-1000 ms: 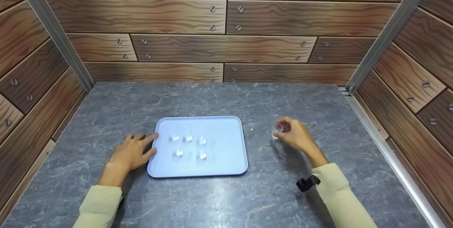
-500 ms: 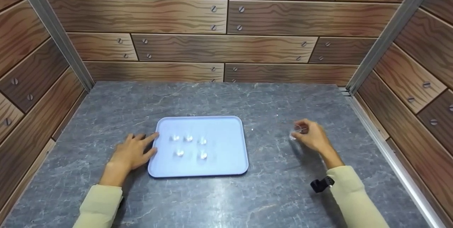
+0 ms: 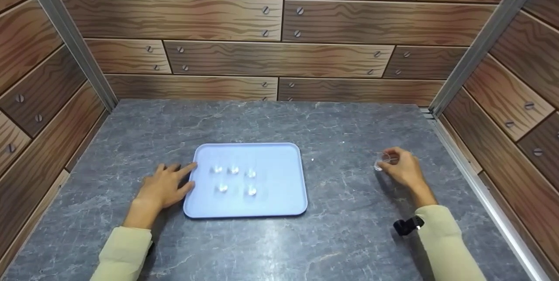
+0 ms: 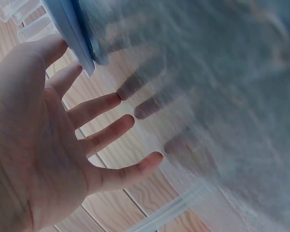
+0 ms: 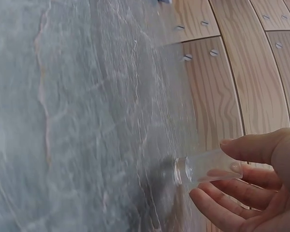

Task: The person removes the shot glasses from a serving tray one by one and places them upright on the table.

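A light-blue tray lies left of the table's middle, bearing several small clear glasses in two loose rows. At its left rim my left hand is spread, thumb and index finger touching the edge; the left wrist view shows the fingers extended beside the tray's rim. Out to the right, my right hand pinches another small clear glass between thumb and fingers. That glass is upright, its thick base close to the tabletop; whether it touches, I cannot tell.
The grey marbled table is walled by wood-patterned panels at the back and sides. A metal rail runs along the right edge. Tiny white specks lie between the tray and my right hand.
My right hand has carried the held glass to the right, farther from the tray. The left hand, the tray and its glasses stay where they were.
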Available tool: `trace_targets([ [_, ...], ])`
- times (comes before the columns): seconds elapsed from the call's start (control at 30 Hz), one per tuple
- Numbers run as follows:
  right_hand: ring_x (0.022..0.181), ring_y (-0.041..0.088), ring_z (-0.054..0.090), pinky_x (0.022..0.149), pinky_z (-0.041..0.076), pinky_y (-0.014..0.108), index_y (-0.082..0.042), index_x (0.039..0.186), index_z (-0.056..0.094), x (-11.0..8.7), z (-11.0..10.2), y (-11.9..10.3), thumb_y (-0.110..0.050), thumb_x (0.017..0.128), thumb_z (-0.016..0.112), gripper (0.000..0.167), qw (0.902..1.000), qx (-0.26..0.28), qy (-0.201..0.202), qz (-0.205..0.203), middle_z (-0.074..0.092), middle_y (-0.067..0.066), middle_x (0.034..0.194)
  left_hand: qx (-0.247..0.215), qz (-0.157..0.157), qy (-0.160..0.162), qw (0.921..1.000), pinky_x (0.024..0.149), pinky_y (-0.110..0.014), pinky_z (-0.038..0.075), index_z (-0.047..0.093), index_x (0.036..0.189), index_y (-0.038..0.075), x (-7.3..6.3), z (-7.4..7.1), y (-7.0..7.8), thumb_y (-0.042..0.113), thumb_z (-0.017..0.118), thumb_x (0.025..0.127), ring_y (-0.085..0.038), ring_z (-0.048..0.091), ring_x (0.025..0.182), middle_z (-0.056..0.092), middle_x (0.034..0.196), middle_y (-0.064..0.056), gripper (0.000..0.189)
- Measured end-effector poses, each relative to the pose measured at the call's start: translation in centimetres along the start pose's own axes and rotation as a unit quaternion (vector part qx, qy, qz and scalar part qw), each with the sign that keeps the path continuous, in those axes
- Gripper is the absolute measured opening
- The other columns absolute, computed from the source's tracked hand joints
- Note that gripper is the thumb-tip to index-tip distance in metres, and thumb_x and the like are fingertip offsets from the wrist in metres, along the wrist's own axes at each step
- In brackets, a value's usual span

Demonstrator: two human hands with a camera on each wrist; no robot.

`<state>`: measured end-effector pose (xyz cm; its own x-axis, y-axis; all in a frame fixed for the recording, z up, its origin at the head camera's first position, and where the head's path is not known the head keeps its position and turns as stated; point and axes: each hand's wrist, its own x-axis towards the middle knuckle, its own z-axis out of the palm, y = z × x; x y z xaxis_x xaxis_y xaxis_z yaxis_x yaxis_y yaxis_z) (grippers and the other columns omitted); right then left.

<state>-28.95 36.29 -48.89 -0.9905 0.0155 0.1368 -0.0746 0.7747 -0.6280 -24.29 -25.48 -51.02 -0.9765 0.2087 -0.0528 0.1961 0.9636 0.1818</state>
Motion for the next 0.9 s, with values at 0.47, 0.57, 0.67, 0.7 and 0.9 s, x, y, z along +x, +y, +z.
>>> trace_targets([
  [0.47, 0.109, 0.047, 0.071, 0.074, 0.047, 0.012, 0.012, 0.124, 0.063, 0.5, -0.7, 1.1, -0.012, 0.092, 0.075, 0.042, 0.9997, 0.004, 0.015, 0.018, 0.070, 0.034, 0.120, 0.003, -0.003, -0.005, 1.0000, 0.086, -0.081, 0.045, 0.045, 0.157, 0.028, 0.1, 0.1, -0.1, 0.047, 0.054, 0.104, -0.053, 0.047, 0.133, 0.052, 0.152, -0.025, 0.057],
  [0.57, 0.107, 0.047, 0.071, 0.076, 0.049, 0.016, 0.012, 0.123, 0.064, 0.5, -0.6, 1.2, -0.012, 0.091, 0.075, 0.042, 0.9997, -0.002, 0.020, 0.016, 0.070, 0.033, 0.119, 0.001, -0.004, -0.005, 1.0000, 0.088, -0.082, 0.043, 0.045, 0.157, 0.028, 0.1, 0.1, -0.1, 0.047, 0.054, 0.104, -0.055, 0.046, 0.135, 0.051, 0.152, -0.026, 0.057],
  [0.67, 0.106, 0.047, 0.071, 0.074, 0.049, 0.014, 0.011, 0.123, 0.064, 0.5, -0.6, 1.2, -0.012, 0.092, 0.074, 0.041, 0.9996, -0.002, 0.023, 0.015, 0.071, 0.033, 0.118, 0.001, -0.004, -0.007, 1.0000, 0.089, -0.083, 0.043, 0.044, 0.158, 0.028, 0.1, 0.0, -0.1, 0.047, 0.053, 0.104, -0.056, 0.046, 0.136, 0.050, 0.153, -0.026, 0.057],
  [0.7, 0.106, 0.046, 0.071, 0.072, 0.048, 0.013, 0.011, 0.123, 0.064, 0.5, -0.6, 1.3, -0.012, 0.092, 0.074, 0.040, 0.9996, -0.001, 0.025, 0.016, 0.071, 0.033, 0.117, 0.001, -0.004, -0.008, 1.0000, 0.089, -0.083, 0.042, 0.044, 0.158, 0.028, 0.1, 0.0, -0.1, 0.047, 0.053, 0.104, -0.056, 0.046, 0.136, 0.050, 0.153, -0.026, 0.057],
  [0.9, 0.106, 0.047, 0.071, 0.076, 0.053, 0.021, 0.012, 0.123, 0.063, 0.5, -0.3, 1.3, -0.013, 0.092, 0.073, 0.040, 0.9995, -0.006, 0.029, 0.012, 0.071, 0.034, 0.118, -0.001, -0.004, -0.012, 0.9999, 0.089, -0.083, 0.042, 0.043, 0.158, 0.028, 0.0, 0.0, -0.1, 0.047, 0.053, 0.105, -0.056, 0.046, 0.136, 0.050, 0.153, -0.026, 0.057],
])
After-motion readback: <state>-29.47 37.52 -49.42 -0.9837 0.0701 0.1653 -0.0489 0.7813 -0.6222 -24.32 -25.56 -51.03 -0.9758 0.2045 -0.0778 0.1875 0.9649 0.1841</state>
